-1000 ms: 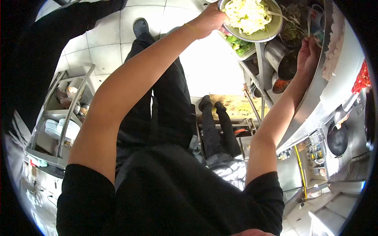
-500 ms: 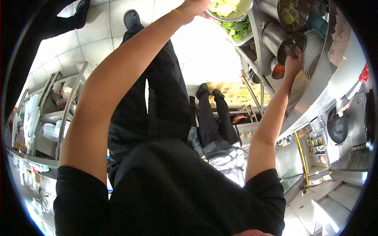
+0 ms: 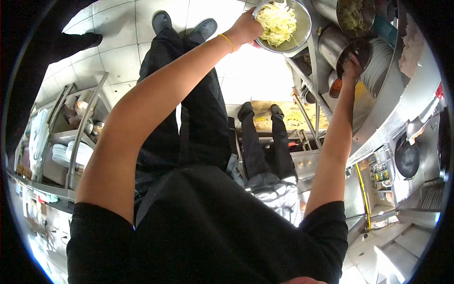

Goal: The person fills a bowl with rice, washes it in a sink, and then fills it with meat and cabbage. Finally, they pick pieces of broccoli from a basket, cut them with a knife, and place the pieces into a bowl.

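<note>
At the top centre, my left hand (image 3: 249, 29) grips the edge of a metal bowl (image 3: 306, 29). Pale, shredded cabbage (image 3: 276, 24) fills part of the bowl, which is tilted towards me. My right hand (image 3: 351, 67) reaches into the mouth of a steel pot (image 3: 331, 45) on the right. Its fingers are in the dark opening, and whether they hold anything does not show. Right beside that hand stands a stack of white plates (image 3: 378, 66). Below the pot is a small container of shredded orange food (image 3: 336, 87).
Another steel pot (image 3: 326, 12) with shredded greens stands at the upper right. A metal rail (image 3: 307, 84) runs below the bowl. A co-worker's legs (image 3: 265, 146) are near the centre, and another person's shoe (image 3: 92, 41) is at upper left. A shelf (image 3: 71, 139) with plates stands left.
The bowl of cabbage has come lower and further into view with my left hand. My right hand has shifted slightly at the pot. The co-worker's feet have moved apart.
</note>
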